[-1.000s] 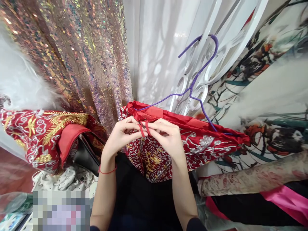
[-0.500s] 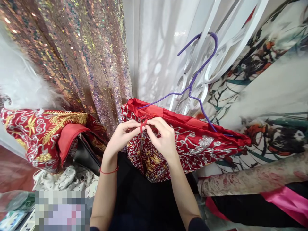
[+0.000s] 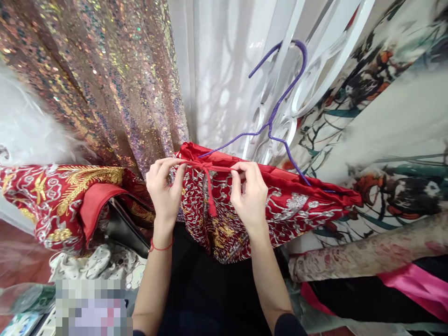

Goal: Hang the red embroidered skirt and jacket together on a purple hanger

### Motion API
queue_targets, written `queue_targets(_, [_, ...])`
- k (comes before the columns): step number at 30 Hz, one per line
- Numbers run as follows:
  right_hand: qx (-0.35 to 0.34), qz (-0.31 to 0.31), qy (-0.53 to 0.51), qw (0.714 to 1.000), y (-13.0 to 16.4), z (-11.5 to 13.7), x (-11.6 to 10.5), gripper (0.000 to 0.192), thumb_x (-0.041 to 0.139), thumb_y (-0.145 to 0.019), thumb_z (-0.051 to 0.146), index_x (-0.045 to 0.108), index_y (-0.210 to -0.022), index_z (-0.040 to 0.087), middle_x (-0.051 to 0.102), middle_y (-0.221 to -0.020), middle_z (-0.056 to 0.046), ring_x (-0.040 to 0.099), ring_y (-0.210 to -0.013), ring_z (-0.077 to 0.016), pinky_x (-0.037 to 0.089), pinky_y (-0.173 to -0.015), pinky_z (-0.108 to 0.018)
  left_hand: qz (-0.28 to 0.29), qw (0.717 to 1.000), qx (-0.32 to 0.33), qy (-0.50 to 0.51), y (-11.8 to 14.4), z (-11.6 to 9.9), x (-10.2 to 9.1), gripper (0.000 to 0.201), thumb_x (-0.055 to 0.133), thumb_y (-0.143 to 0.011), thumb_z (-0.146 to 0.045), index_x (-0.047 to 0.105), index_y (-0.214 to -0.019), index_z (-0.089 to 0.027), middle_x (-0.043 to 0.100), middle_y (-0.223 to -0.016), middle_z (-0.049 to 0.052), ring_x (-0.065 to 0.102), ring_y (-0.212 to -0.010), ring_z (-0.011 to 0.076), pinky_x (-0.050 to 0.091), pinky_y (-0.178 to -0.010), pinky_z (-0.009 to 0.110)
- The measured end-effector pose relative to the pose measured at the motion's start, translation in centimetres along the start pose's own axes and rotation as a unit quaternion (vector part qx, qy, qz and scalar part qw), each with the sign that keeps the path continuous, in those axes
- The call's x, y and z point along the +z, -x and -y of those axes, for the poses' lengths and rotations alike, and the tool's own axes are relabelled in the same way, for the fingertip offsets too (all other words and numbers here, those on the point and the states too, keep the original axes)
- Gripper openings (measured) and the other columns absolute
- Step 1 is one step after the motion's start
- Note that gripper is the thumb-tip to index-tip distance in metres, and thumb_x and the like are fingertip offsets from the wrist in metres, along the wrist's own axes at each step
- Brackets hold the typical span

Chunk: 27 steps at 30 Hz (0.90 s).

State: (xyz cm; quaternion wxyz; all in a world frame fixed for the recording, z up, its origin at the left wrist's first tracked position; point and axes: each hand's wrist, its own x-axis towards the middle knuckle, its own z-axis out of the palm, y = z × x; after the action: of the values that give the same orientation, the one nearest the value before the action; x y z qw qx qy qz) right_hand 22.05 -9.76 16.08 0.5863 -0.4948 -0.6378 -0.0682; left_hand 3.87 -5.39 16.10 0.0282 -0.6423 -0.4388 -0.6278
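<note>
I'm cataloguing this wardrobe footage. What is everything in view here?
red embroidered garment: one, red with silver and gold, on the hanger, centre
red ribbon tie: one, red, at the garment's top edge, pinched on both sides
hanger: one, purple wire, centre right
sequin fabric: one, iridescent gold, upper left
second red garment: one, red and gold, left
floral printed fabric: one, white, right
left hand: red cord at wrist
right hand: bare

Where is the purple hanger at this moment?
In the head view, right of centre: the purple hanger rises from the red embroidered garment, its hook against the white curtain, just above the right hand.
</note>
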Motion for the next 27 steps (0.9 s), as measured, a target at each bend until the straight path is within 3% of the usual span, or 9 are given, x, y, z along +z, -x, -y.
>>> queue_targets(6, [-0.037,-0.049,0.127,0.990,0.1,-1.0,-0.7,0.014,0.047,-0.102,0.020,0.060,-0.096,0.019,0.066,-0.087,-0.002,0.053,-0.057,-0.0070,0.036,-0.051,-0.022,-0.039,0.993,0.050,-0.098,-0.2,0.5,0.6,0.015,0.064,-0.094,-0.035,0.072,-0.091,-0.023,0.072,-0.090,0.004,0.062,-0.089,0.0191,0.042,-0.084,0.034])
queue_targets(12, [-0.072,-0.092,0.192,0.974,0.2,-1.9,-1.0,0.017,0.048,-0.102,0.020,0.064,-0.097,0.019,0.070,-0.085,-0.002,0.056,-0.057,-0.0073,0.037,-0.051,-0.022,-0.010,0.993,0.033,-0.112,-0.3,2.4,0.7,0.017,0.063,-0.094,-0.037,0.072,-0.088,-0.024,0.072,-0.088,0.003,0.060,-0.089,0.0209,0.039,-0.085,0.037])
queue_targets(15, [-0.099,-0.047,0.187,0.976,0.5,-2.0,-2.2,0.016,0.048,-0.101,0.019,0.064,-0.100,0.018,0.070,-0.089,-0.003,0.059,-0.060,-0.0081,0.041,-0.054,-0.022,0.040,0.995,0.052,-0.073,-1.0,3.3,0.2,0.017,0.064,-0.092,-0.040,0.071,-0.092,-0.025,0.069,-0.094,0.004,0.060,-0.095,0.0215,0.041,-0.090,0.038])
queue_targets(18, [-0.139,0.008,0.161,0.977,0.9,-2.0,-5.2,0.013,0.055,-0.097,0.017,0.064,-0.107,0.019,0.069,-0.098,-0.006,0.066,-0.077,-0.0126,0.050,-0.067,-0.024,0.105,0.992,0.071,0.012,-2.2,3.6,-0.3,0.029,0.061,-0.093,-0.044,0.066,-0.115,-0.026,0.064,-0.119,0.008,0.057,-0.113,0.0232,0.046,-0.095,0.038])
queue_targets(20, [-0.157,-0.012,0.176,0.972,1.2,-2.4,-8.0,0.019,0.063,-0.093,0.018,0.065,-0.111,0.020,0.068,-0.101,-0.008,0.066,-0.089,-0.0183,0.053,-0.079,-0.030,0.129,0.987,0.078,0.049,-3.3,3.6,-0.4,0.032,0.048,-0.099,-0.042,0.063,-0.124,-0.028,0.059,-0.132,0.008,0.052,-0.126,0.0237,0.044,-0.104,0.042])
queue_targets(22, [-0.145,-0.045,0.226,0.962,1.6,-3.3,-11.0,0.022,0.069,-0.089,0.022,0.067,-0.111,0.022,0.067,-0.104,-0.010,0.063,-0.099,-0.0247,0.051,-0.087,-0.039,0.144,0.984,0.091,0.050,-4.5,3.7,0.0,0.031,0.042,-0.102,-0.038,0.066,-0.120,-0.030,0.060,-0.134,0.007,0.048,-0.133,0.0250,0.037,-0.114,0.047])
queue_targets(25, [-0.083,-0.049,0.293,0.951,2.2,-5.5,-15.0,0.019,0.073,-0.086,0.031,0.069,-0.103,0.022,0.063,-0.115,-0.014,0.055,-0.115,-0.0335,0.048,-0.091,-0.047,0.214,0.969,0.107,0.058,-6.1,4.4,0.9,0.024,0.056,-0.095,-0.035,0.068,-0.115,-0.029,0.065,-0.125,0.007,0.056,-0.125,0.0264,0.041,-0.113,0.049])
queue_targets(27, [-0.061,-0.018,0.285,0.956,2.5,-7.3,-16.9,0.014,0.070,-0.088,0.032,0.069,-0.098,0.023,0.064,-0.114,-0.013,0.058,-0.113,-0.0322,0.048,-0.092,-0.047,0.274,0.953,0.089,0.097,-6.6,5.1,1.5,0.026,0.059,-0.092,-0.035,0.067,-0.116,-0.027,0.070,-0.116,0.007,0.065,-0.109,0.0232,0.051,-0.102,0.042])
